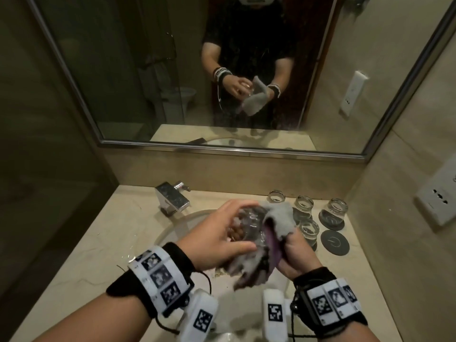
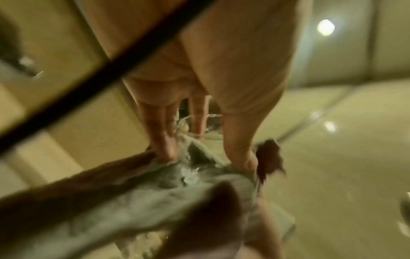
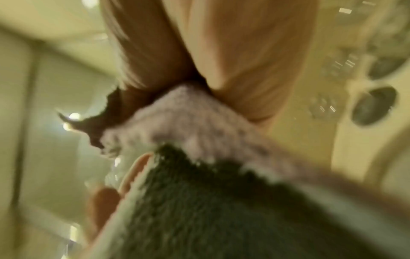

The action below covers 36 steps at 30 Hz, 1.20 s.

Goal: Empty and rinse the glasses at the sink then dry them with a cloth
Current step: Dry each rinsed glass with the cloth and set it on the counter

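Note:
Over the sink basin (image 1: 172, 225) my left hand (image 1: 237, 236) grips a clear glass (image 1: 249, 223), fingers curled round its far side and thumb across the near side. My right hand (image 1: 292, 245) clutches a grey and purple cloth (image 1: 278, 218), which drapes over and around the glass's right side. In the left wrist view the fingers (image 2: 164, 136) and thumb straddle the glass (image 2: 210, 122) above the cloth (image 2: 155, 201). The right wrist view is blurred; it shows the cloth (image 3: 188, 119) bunched in the palm.
Several clear glasses (image 1: 304, 206) stand upside down on the marble counter (image 1: 103, 243) to the right, one on a dark round coaster; another coaster (image 1: 335, 242) lies bare. A chrome tap (image 1: 172, 198) sits back left. A mirror (image 1: 172, 70) fills the wall behind, and a side wall with a socket (image 1: 436, 201) closes the right.

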Motion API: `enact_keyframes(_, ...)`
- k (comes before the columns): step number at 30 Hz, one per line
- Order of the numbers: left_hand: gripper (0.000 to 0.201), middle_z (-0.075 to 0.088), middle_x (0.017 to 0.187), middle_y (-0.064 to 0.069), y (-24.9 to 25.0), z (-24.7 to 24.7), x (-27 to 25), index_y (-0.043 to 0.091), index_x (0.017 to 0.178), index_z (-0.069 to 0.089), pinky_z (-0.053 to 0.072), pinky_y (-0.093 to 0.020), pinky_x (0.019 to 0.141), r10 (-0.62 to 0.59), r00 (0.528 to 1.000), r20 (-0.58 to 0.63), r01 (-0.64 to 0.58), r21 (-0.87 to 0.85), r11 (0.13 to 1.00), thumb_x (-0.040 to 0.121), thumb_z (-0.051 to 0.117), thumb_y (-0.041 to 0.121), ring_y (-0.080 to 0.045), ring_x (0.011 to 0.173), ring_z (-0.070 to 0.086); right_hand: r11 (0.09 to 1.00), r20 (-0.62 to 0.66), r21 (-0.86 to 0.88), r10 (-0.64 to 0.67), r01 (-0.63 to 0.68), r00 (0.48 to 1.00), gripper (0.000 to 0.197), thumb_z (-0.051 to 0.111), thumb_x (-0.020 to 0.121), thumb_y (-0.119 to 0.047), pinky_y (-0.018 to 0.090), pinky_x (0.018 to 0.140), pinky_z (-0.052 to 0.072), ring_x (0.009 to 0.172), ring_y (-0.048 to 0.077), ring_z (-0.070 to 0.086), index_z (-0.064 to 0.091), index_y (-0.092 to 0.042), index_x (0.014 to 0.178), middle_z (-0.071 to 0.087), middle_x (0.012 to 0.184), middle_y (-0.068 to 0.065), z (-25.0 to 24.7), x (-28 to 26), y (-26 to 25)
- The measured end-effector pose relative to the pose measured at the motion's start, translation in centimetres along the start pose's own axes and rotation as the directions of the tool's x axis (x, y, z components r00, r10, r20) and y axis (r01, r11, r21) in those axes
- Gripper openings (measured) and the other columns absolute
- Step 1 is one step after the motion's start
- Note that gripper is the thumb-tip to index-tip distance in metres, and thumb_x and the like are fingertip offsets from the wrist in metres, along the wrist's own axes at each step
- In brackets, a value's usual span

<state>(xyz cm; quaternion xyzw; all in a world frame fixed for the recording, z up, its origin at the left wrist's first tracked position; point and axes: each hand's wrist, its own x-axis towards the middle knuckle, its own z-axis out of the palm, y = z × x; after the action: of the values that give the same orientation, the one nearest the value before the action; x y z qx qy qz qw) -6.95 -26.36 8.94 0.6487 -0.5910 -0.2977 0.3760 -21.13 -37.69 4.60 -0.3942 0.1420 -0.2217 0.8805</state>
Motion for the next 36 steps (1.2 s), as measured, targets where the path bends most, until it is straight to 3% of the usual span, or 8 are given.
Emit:
enact_keyframes(4,0.076,0.039,0.130,0.028,0.6,0.0,-0.1,0.044,0.141,0.035,0.046,-0.010,0.086,0.083,0.996,-0.034,-0.077,0.140,0.987,0.079,0.078,0.036,0.018,0.095,0.050,0.993,-0.027,0.120,0.017,-0.014,0.999,0.080,0.088,0.065,-0.029,0.057,0.092,0.049,0.115,0.047,0.055,0.051,0.005,0.128,0.054,0.129,0.034,-0.4,0.0,-0.3)
enact_keyframes(9,0.074,0.053,0.122,0.015,1.1,0.0,-0.1,0.034,0.143,0.038,0.060,-0.041,0.080,-0.238,0.967,-0.094,0.207,-0.261,0.943,0.077,0.060,0.060,-0.019,0.083,0.073,0.914,-0.138,-0.331,-0.292,0.234,0.947,0.033,0.067,0.075,-0.003,0.060,0.078,0.052,0.095,0.047,0.061,0.066,-0.007,0.108,0.065,0.105,0.028,-0.2,-0.2,-1.0)
enact_keyframes(15,0.066,0.037,0.144,0.021,0.9,0.5,-0.2,0.038,0.142,0.039,0.034,-0.003,0.096,0.148,0.989,-0.022,-0.132,0.334,0.933,0.084,0.072,0.035,0.012,0.112,0.043,0.999,-0.311,-0.017,0.020,-0.027,0.950,0.039,0.048,0.099,-0.029,0.048,0.092,0.050,0.105,0.036,0.064,0.062,0.003,0.116,0.068,0.109,0.024,-0.7,0.4,-0.3)
enact_keyframes(20,0.072,0.052,0.126,0.013,0.8,0.1,0.4,0.032,0.138,0.038,0.059,-0.038,0.083,-0.264,0.963,-0.057,0.245,-0.225,0.943,0.077,0.064,0.060,-0.017,0.089,0.071,0.993,-0.597,-0.120,-0.065,-0.009,0.800,0.017,0.050,0.096,-0.004,0.037,0.067,0.050,0.074,0.026,0.058,0.060,-0.007,0.083,0.061,0.082,0.012,-1.7,0.9,0.7)
enact_keyframes(23,0.047,0.058,0.116,0.013,1.1,0.6,0.3,0.031,0.125,0.050,0.059,-0.024,0.075,-0.161,0.984,-0.073,0.147,-0.163,0.976,0.084,0.068,0.046,-0.010,0.081,0.069,0.999,-0.488,0.047,0.000,0.026,0.873,0.011,0.053,0.092,0.001,0.034,0.065,0.055,0.077,0.029,0.063,0.062,0.006,0.091,0.064,0.083,0.016,-1.5,0.9,0.2)
enact_keyframes(27,0.067,0.037,0.146,0.020,0.2,0.6,0.1,0.039,0.144,0.036,0.041,-0.014,0.101,0.105,0.994,-0.017,-0.096,0.273,0.957,0.086,0.070,0.040,0.004,0.121,0.047,0.997,-0.371,-0.005,0.071,-0.078,0.926,0.035,0.051,0.097,-0.023,0.048,0.089,0.051,0.102,0.034,0.065,0.060,0.002,0.119,0.067,0.110,0.023,-0.6,0.9,-0.4)
enact_keyframes(33,0.053,0.053,0.128,0.011,0.5,0.4,0.3,0.039,0.130,0.043,0.058,-0.023,0.077,-0.119,0.988,-0.095,0.111,-0.085,0.990,0.083,0.063,0.053,-0.009,0.085,0.070,0.985,-0.446,-0.147,-0.151,0.094,0.882,0.016,0.056,0.078,-0.004,0.034,0.064,0.051,0.076,0.028,0.061,0.063,0.005,0.090,0.064,0.082,0.019,-0.1,0.7,0.5)
enact_keyframes(36,0.061,0.039,0.146,0.015,0.6,0.5,0.1,0.041,0.139,0.040,0.038,-0.012,0.100,0.124,0.991,-0.055,-0.100,0.325,0.940,0.085,0.069,0.043,0.001,0.120,0.049,0.999,-0.371,0.016,0.045,-0.042,0.928,0.029,0.052,0.094,-0.020,0.049,0.087,0.052,0.094,0.034,0.063,0.062,0.004,0.109,0.064,0.102,0.025,0.2,0.7,0.1)
